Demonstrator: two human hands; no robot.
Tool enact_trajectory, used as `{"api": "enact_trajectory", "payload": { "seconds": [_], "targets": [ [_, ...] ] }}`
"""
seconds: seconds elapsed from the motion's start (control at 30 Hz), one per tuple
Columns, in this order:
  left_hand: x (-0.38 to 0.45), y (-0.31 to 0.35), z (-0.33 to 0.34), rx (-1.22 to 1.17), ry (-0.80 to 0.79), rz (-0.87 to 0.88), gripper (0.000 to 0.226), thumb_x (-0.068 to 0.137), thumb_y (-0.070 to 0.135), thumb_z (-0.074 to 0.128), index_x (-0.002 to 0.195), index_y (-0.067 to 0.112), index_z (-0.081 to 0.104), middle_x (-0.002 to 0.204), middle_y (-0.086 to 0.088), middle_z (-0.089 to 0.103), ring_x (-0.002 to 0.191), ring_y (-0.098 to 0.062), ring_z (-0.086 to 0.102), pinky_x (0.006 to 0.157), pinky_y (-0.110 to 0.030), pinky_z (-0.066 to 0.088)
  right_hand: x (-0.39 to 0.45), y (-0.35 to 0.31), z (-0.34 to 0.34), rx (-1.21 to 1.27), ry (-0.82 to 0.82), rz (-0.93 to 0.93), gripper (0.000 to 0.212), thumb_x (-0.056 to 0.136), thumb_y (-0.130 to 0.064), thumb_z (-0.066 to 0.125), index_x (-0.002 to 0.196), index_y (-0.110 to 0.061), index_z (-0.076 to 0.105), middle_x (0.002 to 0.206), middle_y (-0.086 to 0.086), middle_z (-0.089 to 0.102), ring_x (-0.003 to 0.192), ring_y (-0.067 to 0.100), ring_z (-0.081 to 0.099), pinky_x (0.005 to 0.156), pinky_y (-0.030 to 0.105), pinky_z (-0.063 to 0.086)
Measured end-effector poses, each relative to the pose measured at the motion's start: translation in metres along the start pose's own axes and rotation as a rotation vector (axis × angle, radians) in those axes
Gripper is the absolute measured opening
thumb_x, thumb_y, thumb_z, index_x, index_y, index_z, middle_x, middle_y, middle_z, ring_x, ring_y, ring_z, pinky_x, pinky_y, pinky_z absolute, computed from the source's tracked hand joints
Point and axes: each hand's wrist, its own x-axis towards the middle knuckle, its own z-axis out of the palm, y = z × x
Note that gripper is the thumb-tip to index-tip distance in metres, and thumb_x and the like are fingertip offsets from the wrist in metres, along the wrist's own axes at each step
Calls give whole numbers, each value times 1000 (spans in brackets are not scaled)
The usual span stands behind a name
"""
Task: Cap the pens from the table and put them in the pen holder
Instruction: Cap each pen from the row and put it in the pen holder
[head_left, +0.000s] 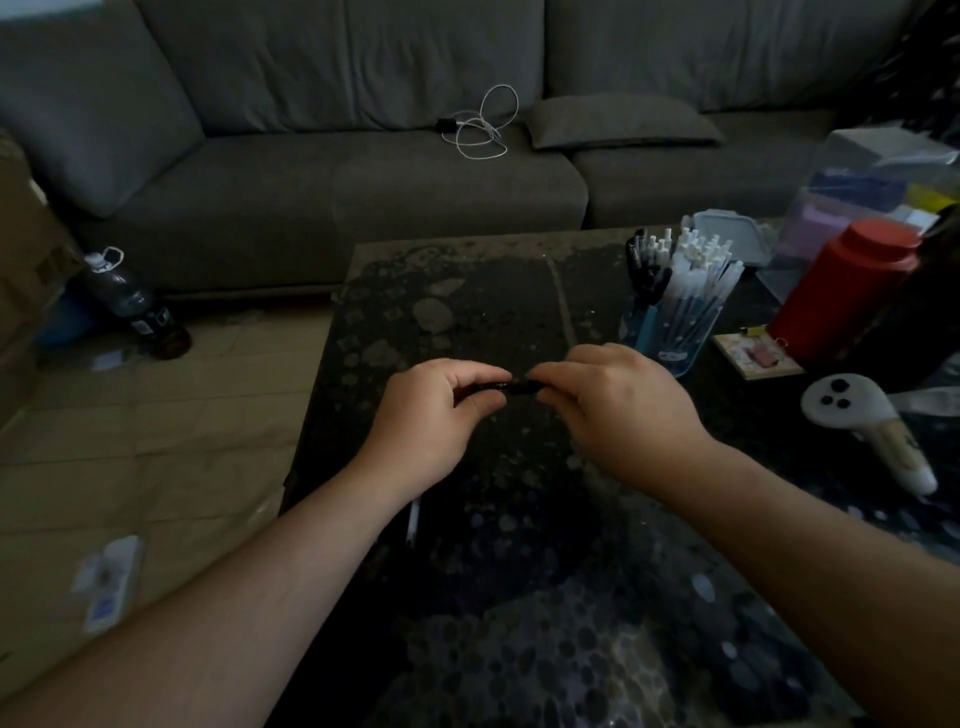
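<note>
Head view. Both hands meet above the middle of the desk (467, 291), a dark, glossy slab patterned with pale rounded blotches. The left hand (431, 415) and the right hand (618, 400) each have the grip clamped on one end of a slim black pen (511, 387), held level between them, fingers and thumbs curled round it; whether its cap is on cannot be told.

To the right, beyond the right hand, stands the pen holder (675, 327), a clear plastic cup with a bluish tint, packed with upright white pens (696, 260) and a few black ones. Near it stand a smooth red cylindrical container (841, 291) and a white game controller (852, 410) with three dark buttons.

A white pen (413, 522) lies on the desk, partly hidden under the left forearm. Behind, a grey fabric sofa (337, 171) carries a coiled white cable (483, 124). A dark plastic bottle (130, 301) leans on the floor; its label is unreadable.
</note>
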Motion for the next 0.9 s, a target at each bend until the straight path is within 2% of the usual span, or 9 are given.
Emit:
{"api": "enact_trajectory", "payload": {
  "seconds": [0.1,0.2,0.37,0.47,0.57,0.63,0.77,0.83,0.9],
  "targets": [
    [-1,4,0,-22,43,2,22,95,20,76,110,35,81,99,23,74,94,8,68,88,-9,50,3,-7,1,9,45,21,21,97,-30,65,114,-27,77,91,-5,68,80,20,67,64,34,54],
    [-1,6,-2,8,68,20,21,94,19,76,107,36,81,97,24,73,94,9,66,85,-3,45,2,-13,2,40,76,59,20,96,-28,65,112,-28,77,91,-8,68,77,18,67,61,33,53],
    [0,4,-6,56,19,15,21,93,22,78,107,37,81,92,27,70,88,15,62,79,2,41,2,-14,4,143,22,114,21,100,-31,62,118,-36,72,99,-12,69,91,15,67,73,38,56],
    [2,4,-7,26,13,-30,18,89,26,83,98,41,79,88,24,73,84,8,68,80,-9,50,4,-12,5,77,-131,160,22,103,-39,54,122,-43,63,94,-15,59,104,15,55,86,46,50],
    [3,7,-2,-105,45,-29,16,84,24,87,92,33,77,85,14,77,79,1,72,78,-24,60,3,-13,8,104,-162,101,19,101,-35,56,117,-35,66,95,-8,66,104,19,56,85,42,49],
    [5,14,-1,-182,52,-13,19,84,23,87,94,31,72,85,11,77,78,-1,73,74,-18,58,3,-14,7,244,-70,68,17,98,-27,63,113,-26,71,95,-7,70,93,15,62,81,32,50],
    [9,21,-6,-203,104,61,17,88,29,83,95,36,70,90,19,75,86,2,72,73,-12,54,3,-15,-7,395,27,95,29,96,-27,71,124,-30,67,99,-15,70,87,-1,62,77,15,49],
    [9,20,-8,-218,102,86,10,95,37,73,105,38,73,98,21,74,94,0,71,84,-24,58,5,-14,-16,365,8,89,45,95,-28,71,137,-34,57,107,-13,71,93,2,66,83,22,57],
    [9,17,-8,-266,81,66,20,100,46,63,118,42,71,104,19,74,100,-4,71,91,-39,61,12,-5,-33,360,40,171,59,96,-25,70,147,-40,44,112,-9,70,99,6,69,85,28,60]
  ]
}}
